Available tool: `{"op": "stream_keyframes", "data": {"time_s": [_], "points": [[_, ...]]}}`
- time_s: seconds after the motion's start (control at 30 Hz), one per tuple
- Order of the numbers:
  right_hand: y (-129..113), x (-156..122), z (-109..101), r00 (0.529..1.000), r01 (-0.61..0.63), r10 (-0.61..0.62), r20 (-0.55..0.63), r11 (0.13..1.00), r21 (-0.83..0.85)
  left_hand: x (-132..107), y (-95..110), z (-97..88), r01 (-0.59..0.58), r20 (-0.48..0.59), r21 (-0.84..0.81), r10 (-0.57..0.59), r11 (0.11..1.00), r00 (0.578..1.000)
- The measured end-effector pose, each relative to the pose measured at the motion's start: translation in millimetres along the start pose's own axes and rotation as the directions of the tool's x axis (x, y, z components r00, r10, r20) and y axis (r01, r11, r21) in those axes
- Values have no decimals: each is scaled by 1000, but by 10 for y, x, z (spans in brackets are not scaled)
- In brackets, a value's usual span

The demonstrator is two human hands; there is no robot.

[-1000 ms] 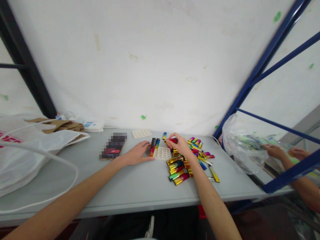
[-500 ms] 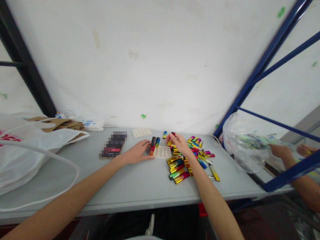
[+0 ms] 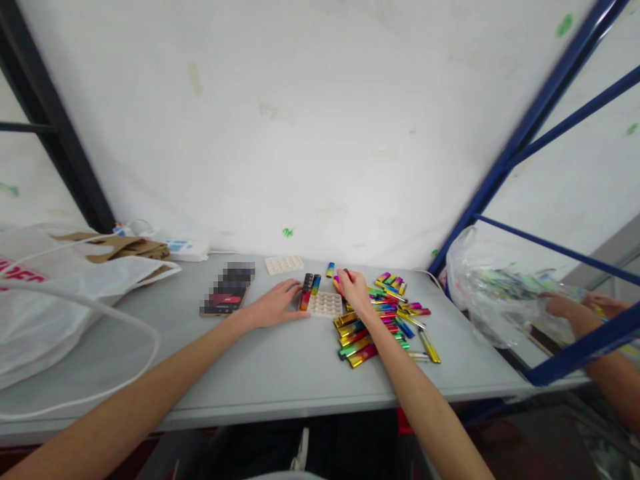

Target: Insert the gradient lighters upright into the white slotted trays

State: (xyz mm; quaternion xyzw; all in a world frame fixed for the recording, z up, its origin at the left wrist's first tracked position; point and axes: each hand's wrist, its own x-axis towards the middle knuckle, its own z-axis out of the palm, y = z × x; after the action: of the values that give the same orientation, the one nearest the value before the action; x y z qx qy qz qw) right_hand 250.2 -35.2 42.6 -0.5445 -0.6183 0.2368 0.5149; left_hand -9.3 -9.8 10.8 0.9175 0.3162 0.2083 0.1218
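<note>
Several upright pieces (image 3: 315, 285) line one tray (image 3: 327, 305); a pile (image 3: 356, 337) lies unplaced. Left hand (image 3: 274, 305) spreads alongside; right hand (image 3: 351, 288) pinches another piece (image 3: 337, 285).

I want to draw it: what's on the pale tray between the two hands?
Shiny, colourful sticks stand along the left side of the tray, beside the left hand. They cover that part, and the tray hides the table underneath.

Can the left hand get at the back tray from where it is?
Probably yes. The left hand looks open beside the front tray, and the back tray lies just beyond it, with nothing visible between them. Whether the hand is bracing the front tray is unclear.
</note>
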Motion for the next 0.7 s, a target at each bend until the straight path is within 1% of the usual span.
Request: {"op": "stream_keyframes", "data": {"time_s": [0.03,0.1,0.3,0.4,0.47,0.53,0.6,0.63,0.7], "points": [[5,-1,18,1000,-5,4,-29,999,-32,1,-4,5,-3,-2,1,3,1000,1000],[9,-3,47,999,-2,-2,-47,997,-73,4,-16,15,-4,-11,2,5,1000,1000],[7,-14,62,999,49,-49,-3,993,-105,9,-17,4,6,-1,14,-6,1000,1000],[-18,-34,46,993,113,-110,42,990,-88,1,19,-11,11,16,16,-11,1000,1000],[-42,-50,28,987,155,-148,69,982,-105,-12,51,-9,26,36,26,-27,999,999],[-60,-61,5,981,184,-172,94,973,-138,-28,89,-23,70,70,52,-74,996,995],[-69,-64,-21,969,219,-197,152,964,-150,-47,145,-97,142,115,112,-155,984,981],[-71,-62,-34,956,255,-225,188,955,-155,-63,186,-172,181,138,156,-203,971,969],[-76,-55,-61,919,356,-307,248,916,-186,-129,311,-398,251,195,263,-306,932,932]]}}
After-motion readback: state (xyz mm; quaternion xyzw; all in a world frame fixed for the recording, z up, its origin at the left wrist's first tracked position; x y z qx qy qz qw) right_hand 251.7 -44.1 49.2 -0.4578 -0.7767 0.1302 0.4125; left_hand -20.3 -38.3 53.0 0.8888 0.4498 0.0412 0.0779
